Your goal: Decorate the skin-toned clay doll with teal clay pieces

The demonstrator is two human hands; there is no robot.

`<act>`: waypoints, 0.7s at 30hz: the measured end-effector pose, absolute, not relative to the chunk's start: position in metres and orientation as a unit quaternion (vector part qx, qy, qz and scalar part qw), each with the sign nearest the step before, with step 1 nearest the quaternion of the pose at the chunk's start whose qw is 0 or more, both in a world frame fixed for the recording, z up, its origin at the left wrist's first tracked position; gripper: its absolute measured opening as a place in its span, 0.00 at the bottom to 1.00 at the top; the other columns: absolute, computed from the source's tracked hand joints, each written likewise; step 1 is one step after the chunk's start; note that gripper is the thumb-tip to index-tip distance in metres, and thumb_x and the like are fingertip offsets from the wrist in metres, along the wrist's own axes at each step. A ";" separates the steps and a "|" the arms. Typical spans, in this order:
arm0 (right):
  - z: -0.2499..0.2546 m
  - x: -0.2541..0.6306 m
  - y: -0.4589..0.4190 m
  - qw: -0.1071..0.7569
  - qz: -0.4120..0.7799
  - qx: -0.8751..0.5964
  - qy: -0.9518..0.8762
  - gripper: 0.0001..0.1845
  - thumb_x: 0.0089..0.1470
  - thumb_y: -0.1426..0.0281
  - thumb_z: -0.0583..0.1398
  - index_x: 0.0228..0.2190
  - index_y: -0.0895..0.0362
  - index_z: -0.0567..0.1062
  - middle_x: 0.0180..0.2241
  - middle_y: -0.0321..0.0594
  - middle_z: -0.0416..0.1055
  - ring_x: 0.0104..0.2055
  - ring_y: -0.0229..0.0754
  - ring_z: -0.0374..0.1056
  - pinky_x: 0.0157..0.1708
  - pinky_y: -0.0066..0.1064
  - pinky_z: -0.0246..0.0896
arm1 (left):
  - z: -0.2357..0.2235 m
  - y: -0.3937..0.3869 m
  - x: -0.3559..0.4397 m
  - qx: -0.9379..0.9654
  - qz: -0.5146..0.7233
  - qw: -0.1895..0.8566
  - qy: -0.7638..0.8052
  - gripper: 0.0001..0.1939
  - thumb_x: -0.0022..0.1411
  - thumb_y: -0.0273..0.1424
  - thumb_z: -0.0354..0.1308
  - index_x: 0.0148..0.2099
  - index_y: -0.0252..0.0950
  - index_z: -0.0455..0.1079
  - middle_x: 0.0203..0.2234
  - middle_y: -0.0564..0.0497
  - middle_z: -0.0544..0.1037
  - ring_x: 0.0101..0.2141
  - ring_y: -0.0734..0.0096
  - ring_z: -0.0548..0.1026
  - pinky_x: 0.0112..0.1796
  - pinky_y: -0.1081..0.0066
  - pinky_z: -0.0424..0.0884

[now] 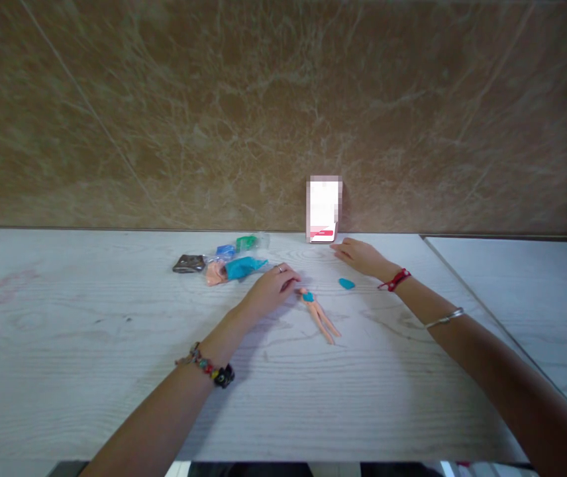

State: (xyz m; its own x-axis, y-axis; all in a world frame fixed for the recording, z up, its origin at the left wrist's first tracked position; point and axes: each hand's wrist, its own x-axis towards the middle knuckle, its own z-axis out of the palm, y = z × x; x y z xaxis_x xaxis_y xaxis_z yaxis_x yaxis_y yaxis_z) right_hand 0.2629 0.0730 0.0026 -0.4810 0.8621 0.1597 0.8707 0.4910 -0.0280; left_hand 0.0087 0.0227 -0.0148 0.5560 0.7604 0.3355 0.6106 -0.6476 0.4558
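A small clay figure (319,317) lies on the table, with long skin-toned legs and a blue piece on its chest. Just past its upper end, my left hand (274,286) rests with loosely bent fingers, a little gap showing between thumb and fingers and nothing seen in them. My right hand (361,257) reaches to the lower right corner of a lit phone (323,211), index finger stretched toward it and the other fingers bent. The phone leans upright on the wall. A flat blue clay piece (346,283) lies below my right hand.
Left of my left hand lie clay packets: black (189,264), skin-toned (216,272), light blue (244,267), dark blue (225,250) and green (246,242). A brown marbled wall (214,119) rises behind the white wood-grain table (89,371). A seam runs down its right side.
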 end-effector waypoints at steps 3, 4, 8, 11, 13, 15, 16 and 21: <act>0.002 0.263 0.048 0.187 0.084 -0.464 -0.862 0.20 0.59 0.67 0.50 0.51 0.57 0.69 0.40 0.46 0.72 0.37 0.40 0.69 0.36 0.31 0.63 | -0.017 0.024 0.008 0.871 0.261 0.140 0.391 0.10 0.61 0.25 0.48 0.38 0.34 0.71 0.33 0.49 0.72 0.35 0.72 0.70 0.38 0.70 0.68; 0.001 0.263 0.038 0.213 0.103 -0.442 -0.865 0.20 0.59 0.67 0.50 0.51 0.56 0.69 0.43 0.46 0.72 0.40 0.40 0.69 0.38 0.32 0.65 | -0.017 0.025 0.008 0.873 0.261 0.139 0.389 0.10 0.61 0.24 0.48 0.38 0.34 0.71 0.33 0.50 0.72 0.35 0.72 0.70 0.39 0.70 0.68; -0.011 0.269 0.000 0.174 0.079 -0.388 -0.902 0.16 0.57 0.68 0.53 0.45 0.58 0.74 0.46 0.47 0.72 0.47 0.44 0.68 0.48 0.38 0.64 | -0.015 0.024 0.009 0.875 0.256 0.135 0.389 0.10 0.61 0.24 0.48 0.37 0.33 0.71 0.33 0.48 0.72 0.36 0.71 0.71 0.39 0.70 0.68; -0.024 0.274 -0.012 0.182 0.048 -0.412 -0.892 0.18 0.59 0.72 0.49 0.46 0.59 0.74 0.50 0.48 0.69 0.51 0.45 0.66 0.51 0.40 0.63 | -0.013 0.022 0.009 0.873 0.248 0.138 0.396 0.10 0.60 0.24 0.49 0.37 0.32 0.72 0.34 0.47 0.73 0.36 0.69 0.71 0.40 0.69 0.69; -0.029 0.276 -0.012 0.196 0.048 -0.421 -0.884 0.19 0.59 0.72 0.48 0.47 0.57 0.72 0.50 0.46 0.70 0.51 0.43 0.67 0.51 0.40 0.63 | -0.013 0.022 0.009 0.872 0.247 0.140 0.399 0.10 0.60 0.24 0.49 0.37 0.33 0.72 0.33 0.48 0.73 0.36 0.69 0.71 0.40 0.69 0.69; -0.031 0.277 -0.008 0.214 0.040 -0.434 -0.874 0.18 0.59 0.72 0.49 0.47 0.56 0.72 0.49 0.46 0.70 0.50 0.43 0.67 0.51 0.39 0.63 | -0.013 0.022 0.009 0.872 0.251 0.138 0.398 0.09 0.60 0.24 0.49 0.37 0.33 0.72 0.33 0.48 0.73 0.36 0.70 0.71 0.40 0.68 0.69; -0.031 0.277 -0.005 0.219 0.032 -0.439 -0.871 0.18 0.59 0.72 0.49 0.47 0.57 0.72 0.48 0.46 0.71 0.49 0.43 0.68 0.51 0.39 0.63 | -0.013 0.022 0.009 0.871 0.253 0.137 0.398 0.09 0.60 0.24 0.49 0.36 0.34 0.72 0.33 0.49 0.73 0.36 0.70 0.71 0.40 0.68 0.69; -0.023 0.272 0.008 0.203 0.038 -0.454 -0.867 0.18 0.58 0.75 0.49 0.45 0.58 0.73 0.40 0.47 0.75 0.43 0.43 0.70 0.44 0.37 0.65 | -0.012 0.022 0.009 0.876 0.246 0.134 0.392 0.10 0.60 0.24 0.49 0.36 0.33 0.72 0.32 0.48 0.73 0.36 0.69 0.71 0.40 0.68 0.69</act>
